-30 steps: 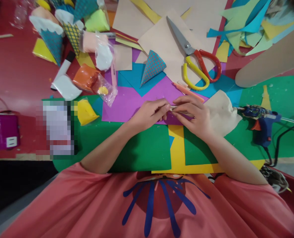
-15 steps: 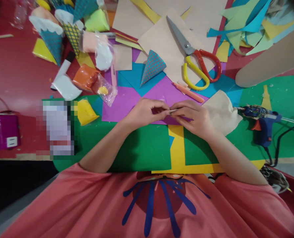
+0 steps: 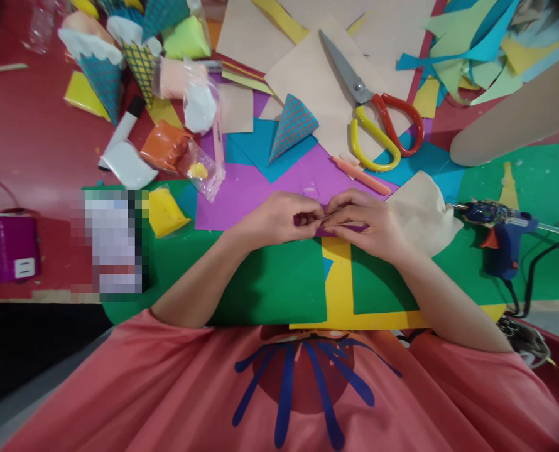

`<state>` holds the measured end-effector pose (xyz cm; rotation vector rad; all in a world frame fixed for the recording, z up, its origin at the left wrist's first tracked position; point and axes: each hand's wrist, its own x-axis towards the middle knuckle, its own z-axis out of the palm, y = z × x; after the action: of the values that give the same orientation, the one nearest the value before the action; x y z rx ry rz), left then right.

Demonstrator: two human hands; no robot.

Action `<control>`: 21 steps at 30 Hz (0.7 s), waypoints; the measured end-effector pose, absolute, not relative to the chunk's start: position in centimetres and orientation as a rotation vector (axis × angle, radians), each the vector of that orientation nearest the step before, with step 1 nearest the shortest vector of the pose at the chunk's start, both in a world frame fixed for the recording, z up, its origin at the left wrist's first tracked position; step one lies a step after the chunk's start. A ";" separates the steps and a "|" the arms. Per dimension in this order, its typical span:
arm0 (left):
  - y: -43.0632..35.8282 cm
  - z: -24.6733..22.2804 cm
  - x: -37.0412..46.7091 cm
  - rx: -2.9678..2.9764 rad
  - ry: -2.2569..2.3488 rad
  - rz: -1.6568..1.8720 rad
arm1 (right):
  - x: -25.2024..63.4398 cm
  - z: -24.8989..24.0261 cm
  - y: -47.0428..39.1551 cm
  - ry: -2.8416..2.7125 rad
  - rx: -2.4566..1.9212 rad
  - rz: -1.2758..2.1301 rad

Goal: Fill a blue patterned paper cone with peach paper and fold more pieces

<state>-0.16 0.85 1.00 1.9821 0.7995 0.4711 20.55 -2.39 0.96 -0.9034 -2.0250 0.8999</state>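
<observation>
My left hand [image 3: 291, 216] and my right hand [image 3: 367, 220] meet above the purple sheet [image 3: 251, 188], fingertips pinched together. Whatever lies between them is small and mostly covered by the fingers, so I cannot make out its kind. Beyond the hands a blue checked paper cone [image 3: 293, 125] lies on its side. A pink pen-like stick [image 3: 360, 176] rests just above my right hand. To the right of that hand spreads a crumpled cream cloth [image 3: 423, 210].
Scissors [image 3: 367, 94] lie open on pale sheets at the back. A blue glue gun [image 3: 503, 232] sits at right beside a cardboard tube [image 3: 510, 113]. Packets of clay [image 3: 164, 147], decorated cones [image 3: 98, 75] and a purple box [image 3: 9, 248] occupy the left.
The fingers of both hands have shifted and curled slightly closer together. The pale sliver seen between the fingertips earlier is now hidden. Surrounding objects stay put, with a slight camera shift.
</observation>
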 end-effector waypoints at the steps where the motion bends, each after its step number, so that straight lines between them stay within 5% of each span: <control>1: 0.8 1.0 -0.1 1.974 0.806 0.484 | 20.5 1.0 -2.4 -2.012 -0.915 0.908; 21: 1.2 1.7 -0.5 1.740 0.727 0.373 | 21.1 1.5 -1.9 -1.892 -0.989 1.104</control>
<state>-0.48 1.25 1.71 1.7400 0.7269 0.3728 21.10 -1.86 1.50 -0.9887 -1.8923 1.1040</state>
